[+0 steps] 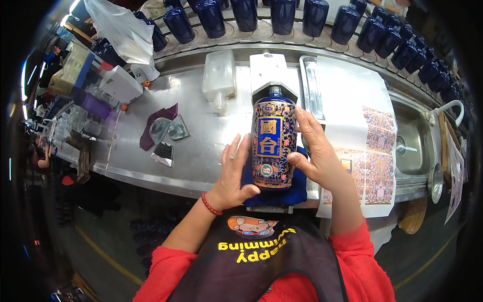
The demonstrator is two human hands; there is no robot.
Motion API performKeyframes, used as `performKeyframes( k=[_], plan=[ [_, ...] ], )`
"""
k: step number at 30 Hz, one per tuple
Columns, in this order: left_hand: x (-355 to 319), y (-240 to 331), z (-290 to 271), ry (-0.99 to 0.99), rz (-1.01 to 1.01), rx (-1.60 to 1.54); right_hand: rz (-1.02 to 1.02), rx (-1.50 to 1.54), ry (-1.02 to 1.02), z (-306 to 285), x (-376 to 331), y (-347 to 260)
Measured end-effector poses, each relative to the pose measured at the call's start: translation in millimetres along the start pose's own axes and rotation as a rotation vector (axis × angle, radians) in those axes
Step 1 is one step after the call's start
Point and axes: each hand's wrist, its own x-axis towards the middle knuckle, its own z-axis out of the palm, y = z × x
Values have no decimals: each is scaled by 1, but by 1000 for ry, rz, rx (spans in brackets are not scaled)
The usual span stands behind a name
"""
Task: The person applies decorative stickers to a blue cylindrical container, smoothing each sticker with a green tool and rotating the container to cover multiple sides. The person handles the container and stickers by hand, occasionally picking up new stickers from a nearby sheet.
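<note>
A dark blue bottle (pixel 273 168) with an ornate gold, red and blue floral label lies in front of me, neck pointing away. Beneath its near end is a blue cloth (pixel 299 189), and its neck rests at a white stand (pixel 269 65) with a dark-edged notch. My right hand (pixel 318 153) lies along the bottle's right side, fingers stretched out and thumb by the label's edge. Just left of the bottle, my left hand (pixel 232 176) is open with fingers spread, holding nothing. A small gap seems to separate it from the glass.
Printed label sheets (pixel 380 158) lie on white paper to the right, before a sink (pixel 410 136). A frosted clear bottle (pixel 219 75) and several cloth scraps (pixel 163 128) are on the metal table (pixel 196 151). Blue bottles (pixel 245 15) line a curved conveyor (pixel 231 31) behind.
</note>
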Motion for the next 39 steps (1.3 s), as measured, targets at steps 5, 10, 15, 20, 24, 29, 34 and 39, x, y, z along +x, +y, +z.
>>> performKeyframes(
  k=[5, 10, 15, 20, 24, 29, 34, 39],
  plan=[
    [35, -13, -12, 93, -43, -5, 27, -68, -27, 3, -1, -3],
    [50, -15, -5, 69, 35, -7, 30, -89, -39, 1, -2, -2],
    [53, -12, -8, 85, 31, 5, 20, -2, -54, -1, 0, 2],
    [54, -15, -12, 36, 30, -3, 21, -10, -65, -2, 1, 5],
    [55, -15, -14, 28, 34, 11, 57, 30, -76, -3, 4, 4],
    [58, -13, -16, 12, 35, -10, 65, 58, -91, -6, 6, 4],
    [57, -25, -25, -87, 93, -6, -6, -90, -147, -12, 5, 14],
    [59, -38, -24, -148, 169, 46, -36, -77, -209, -14, 3, 23]
  ],
)
